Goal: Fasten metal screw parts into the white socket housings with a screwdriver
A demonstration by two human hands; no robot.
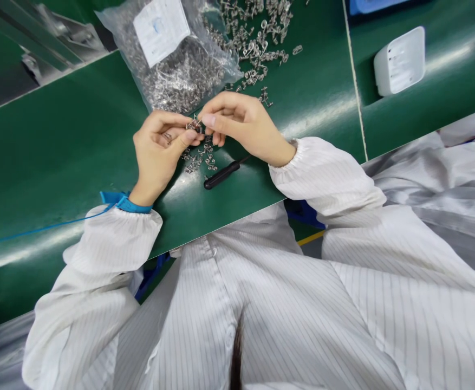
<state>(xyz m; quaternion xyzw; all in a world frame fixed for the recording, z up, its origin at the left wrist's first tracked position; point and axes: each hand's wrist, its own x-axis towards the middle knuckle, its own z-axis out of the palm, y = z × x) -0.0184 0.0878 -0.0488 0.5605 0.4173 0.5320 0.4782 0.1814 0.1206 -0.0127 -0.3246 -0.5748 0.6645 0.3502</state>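
Observation:
Between thumb and fingers my left hand (160, 143) pinches a small cluster of metal springs (194, 126). The fingertips of my right hand (247, 123) are pinched together at the same cluster, touching its upper side; exactly which piece they grip is too small to make out. Beneath both hands lies a loose pile of small springs (199, 160) on the green table. A screwdriver with a black handle (222, 175) rests just right of that pile, its shaft partly under my right hand. A blue wrist strap (129, 202) circles my left wrist.
Beyond my hands lies a clear plastic bag (180, 81) full of metal springs, a white label on top. Many loose springs (257, 54) spread to its right. A white plastic container (399, 62) and a blue tray (377, 5) stand farther right. Metal framework (54, 38) occupies the upper left.

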